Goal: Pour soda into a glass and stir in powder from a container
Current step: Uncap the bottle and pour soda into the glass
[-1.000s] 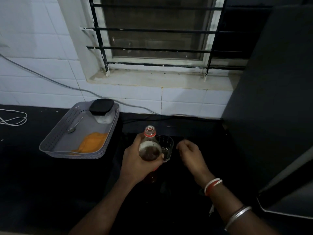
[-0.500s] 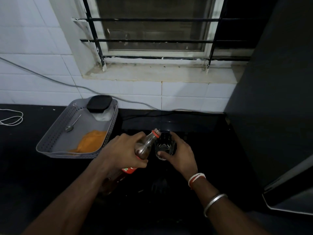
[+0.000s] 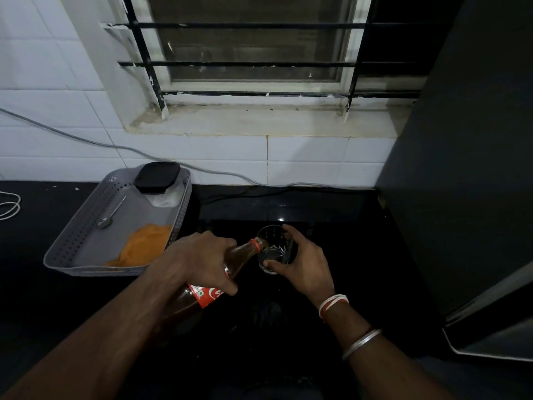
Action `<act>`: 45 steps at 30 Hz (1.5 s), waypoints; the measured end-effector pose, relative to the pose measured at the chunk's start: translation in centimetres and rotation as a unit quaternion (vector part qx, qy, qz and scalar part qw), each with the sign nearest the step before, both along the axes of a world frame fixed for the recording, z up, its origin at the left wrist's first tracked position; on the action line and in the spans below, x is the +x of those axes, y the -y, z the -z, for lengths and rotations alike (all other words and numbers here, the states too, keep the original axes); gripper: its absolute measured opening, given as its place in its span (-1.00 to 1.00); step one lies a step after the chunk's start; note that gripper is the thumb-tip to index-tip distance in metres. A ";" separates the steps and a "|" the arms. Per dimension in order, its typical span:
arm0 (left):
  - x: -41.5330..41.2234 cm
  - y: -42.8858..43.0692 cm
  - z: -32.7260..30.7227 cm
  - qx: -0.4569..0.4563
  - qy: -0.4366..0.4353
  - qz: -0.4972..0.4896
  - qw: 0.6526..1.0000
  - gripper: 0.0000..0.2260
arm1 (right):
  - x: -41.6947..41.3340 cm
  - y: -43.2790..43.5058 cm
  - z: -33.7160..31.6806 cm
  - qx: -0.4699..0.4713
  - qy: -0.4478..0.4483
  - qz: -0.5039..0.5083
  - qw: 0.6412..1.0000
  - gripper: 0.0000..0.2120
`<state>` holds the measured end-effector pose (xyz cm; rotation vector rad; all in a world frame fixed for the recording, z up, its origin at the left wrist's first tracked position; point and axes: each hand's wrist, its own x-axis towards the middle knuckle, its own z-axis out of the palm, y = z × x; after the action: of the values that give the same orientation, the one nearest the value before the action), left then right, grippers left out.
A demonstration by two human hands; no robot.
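My left hand (image 3: pixel 199 261) grips a soda bottle (image 3: pixel 242 254) with dark liquid and a red label, tilted so its open mouth rests over the rim of a clear glass (image 3: pixel 272 248). My right hand (image 3: pixel 302 262) holds the glass on the black counter, fingers wrapped around its right side and front. The glass looks nearly empty. A clear container with a black lid (image 3: pixel 158 178) holding white powder stands in the far corner of a grey tray (image 3: pixel 72 246). A metal spoon (image 3: pixel 111 213) lies in the tray.
An orange cloth (image 3: pixel 142 245) lies in the tray's near end. A dark appliance (image 3: pixel 461 168) rises at the right. A grey cable (image 3: pixel 86 141) runs along the tiled wall, and a white cord (image 3: pixel 10 204) lies at the far left.
The bottle went from upright to tilted with its mouth over the glass. My right hand moved in and took hold of the glass. The view has shifted downward.
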<state>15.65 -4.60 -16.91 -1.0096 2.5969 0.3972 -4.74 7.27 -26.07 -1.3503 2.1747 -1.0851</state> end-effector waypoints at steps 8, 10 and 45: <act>-0.3 0.1 -0.5 0.005 0.000 0.010 1.000 -0.45 | 0.0 0.0 0.2 -0.002 0.005 -0.001 1.000 -0.08; -0.3 0.1 -0.7 0.001 0.003 0.008 1.000 -0.46 | 0.0 0.0 0.2 0.000 0.003 -0.001 1.000 -0.08; 0.1 -1.0 -2.2 -0.032 0.023 -0.011 0.999 -0.37 | 0.1 -0.1 0.0 0.002 -0.004 0.005 1.000 -0.08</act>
<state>15.77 -3.59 -14.76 -1.0559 2.5746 0.2950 -4.67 7.33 -26.03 -1.3452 2.1900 -1.0792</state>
